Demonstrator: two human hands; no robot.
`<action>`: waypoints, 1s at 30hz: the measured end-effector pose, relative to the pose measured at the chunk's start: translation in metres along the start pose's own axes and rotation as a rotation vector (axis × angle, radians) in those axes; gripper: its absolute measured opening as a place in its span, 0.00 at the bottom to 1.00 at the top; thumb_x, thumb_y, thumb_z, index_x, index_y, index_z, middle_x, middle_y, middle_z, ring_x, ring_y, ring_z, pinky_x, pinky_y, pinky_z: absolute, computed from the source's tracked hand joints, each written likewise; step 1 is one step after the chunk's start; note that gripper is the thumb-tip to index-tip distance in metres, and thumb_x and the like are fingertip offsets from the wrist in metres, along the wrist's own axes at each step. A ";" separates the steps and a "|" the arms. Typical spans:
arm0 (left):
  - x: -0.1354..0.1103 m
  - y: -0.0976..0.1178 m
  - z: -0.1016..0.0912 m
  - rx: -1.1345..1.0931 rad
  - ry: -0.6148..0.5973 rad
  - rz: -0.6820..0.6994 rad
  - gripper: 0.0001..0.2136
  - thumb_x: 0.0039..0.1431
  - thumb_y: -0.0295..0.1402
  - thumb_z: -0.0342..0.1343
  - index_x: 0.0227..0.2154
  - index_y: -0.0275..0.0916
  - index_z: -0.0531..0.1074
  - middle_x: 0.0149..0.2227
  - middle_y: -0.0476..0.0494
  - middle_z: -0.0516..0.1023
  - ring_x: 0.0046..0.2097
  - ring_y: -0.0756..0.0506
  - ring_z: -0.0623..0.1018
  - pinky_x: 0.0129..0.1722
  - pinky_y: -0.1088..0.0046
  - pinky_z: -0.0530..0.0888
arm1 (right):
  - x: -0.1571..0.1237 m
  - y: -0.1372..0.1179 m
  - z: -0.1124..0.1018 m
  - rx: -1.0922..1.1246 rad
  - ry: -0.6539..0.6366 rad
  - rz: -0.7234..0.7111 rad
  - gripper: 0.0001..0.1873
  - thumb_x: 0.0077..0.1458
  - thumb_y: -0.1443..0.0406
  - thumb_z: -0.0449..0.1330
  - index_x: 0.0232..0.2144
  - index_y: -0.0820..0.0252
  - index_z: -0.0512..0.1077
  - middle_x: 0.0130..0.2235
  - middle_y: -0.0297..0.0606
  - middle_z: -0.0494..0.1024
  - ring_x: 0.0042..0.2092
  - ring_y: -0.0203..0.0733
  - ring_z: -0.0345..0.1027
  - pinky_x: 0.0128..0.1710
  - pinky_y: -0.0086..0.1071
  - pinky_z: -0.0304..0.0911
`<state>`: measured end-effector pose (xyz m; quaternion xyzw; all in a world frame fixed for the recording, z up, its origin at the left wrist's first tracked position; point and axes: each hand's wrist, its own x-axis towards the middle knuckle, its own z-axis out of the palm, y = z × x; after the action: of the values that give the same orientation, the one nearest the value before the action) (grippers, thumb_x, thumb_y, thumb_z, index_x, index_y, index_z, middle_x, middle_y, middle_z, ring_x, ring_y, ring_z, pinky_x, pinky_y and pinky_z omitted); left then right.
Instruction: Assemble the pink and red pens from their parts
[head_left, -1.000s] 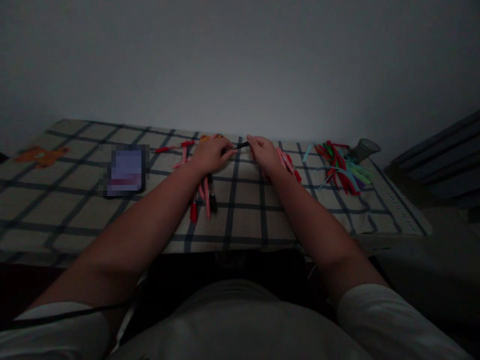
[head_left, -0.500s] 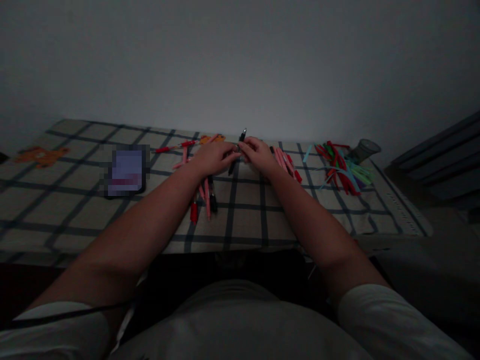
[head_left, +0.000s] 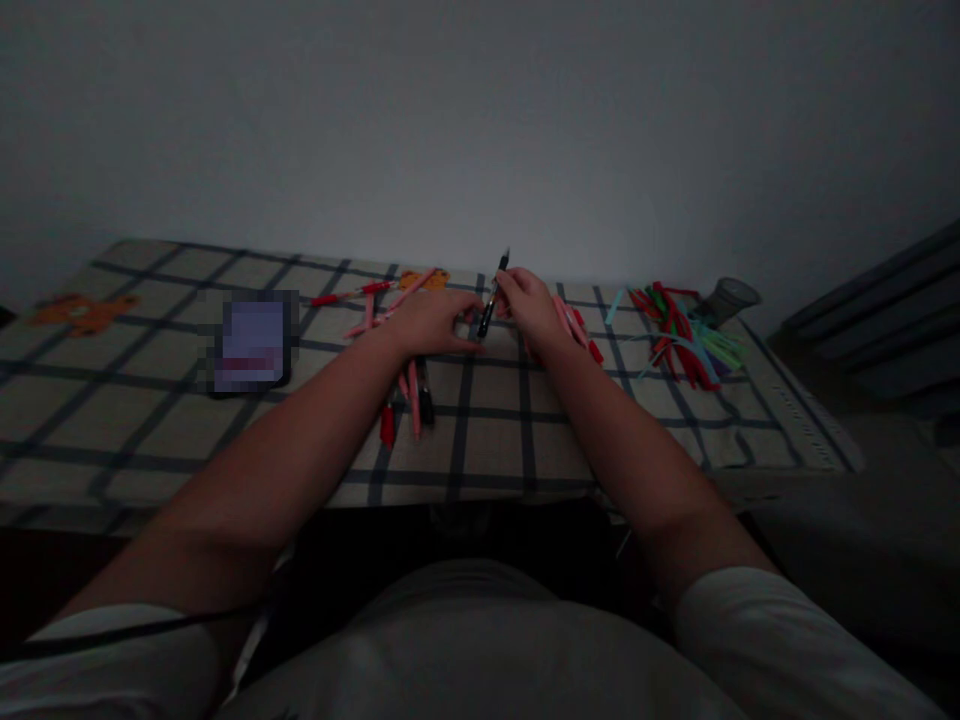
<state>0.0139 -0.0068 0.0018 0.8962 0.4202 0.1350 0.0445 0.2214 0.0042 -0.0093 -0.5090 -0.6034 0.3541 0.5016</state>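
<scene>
Near the middle of the surface's (head_left: pixel 491 440) far edge, the right hand's (head_left: pixel 531 306) fingers pinch a black pen (head_left: pixel 491 298) nearly upright, the left hand (head_left: pixel 431 320) lying flat and slack beside it; light, stiff, probably slick, best gripped mid-barrel.

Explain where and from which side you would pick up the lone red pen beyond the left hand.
Probably at mid-barrel, from above, pinching front and back: the red pen lies flat on the cloth, roughly crosswise, its left half clear of the pink pens.
</scene>
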 end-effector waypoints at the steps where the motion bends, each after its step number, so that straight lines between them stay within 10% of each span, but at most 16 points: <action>1: 0.000 0.001 0.000 0.002 -0.002 0.001 0.24 0.58 0.48 0.74 0.54 0.45 0.82 0.50 0.42 0.89 0.54 0.34 0.85 0.54 0.62 0.76 | 0.000 0.000 0.000 0.005 -0.006 0.000 0.17 0.79 0.59 0.62 0.33 0.53 0.68 0.28 0.27 0.71 0.29 0.36 0.64 0.32 0.29 0.62; 30: 0.000 -0.003 0.004 0.026 0.016 0.023 0.19 0.61 0.48 0.71 0.49 0.45 0.81 0.45 0.42 0.87 0.53 0.34 0.86 0.53 0.61 0.76 | 0.000 0.002 0.000 -0.040 -0.057 -0.067 0.22 0.74 0.45 0.66 0.35 0.50 0.67 0.27 0.26 0.69 0.30 0.38 0.65 0.33 0.30 0.64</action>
<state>0.0126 -0.0046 -0.0023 0.9004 0.4119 0.1370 0.0278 0.2219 0.0045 -0.0114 -0.4882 -0.6412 0.3392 0.4853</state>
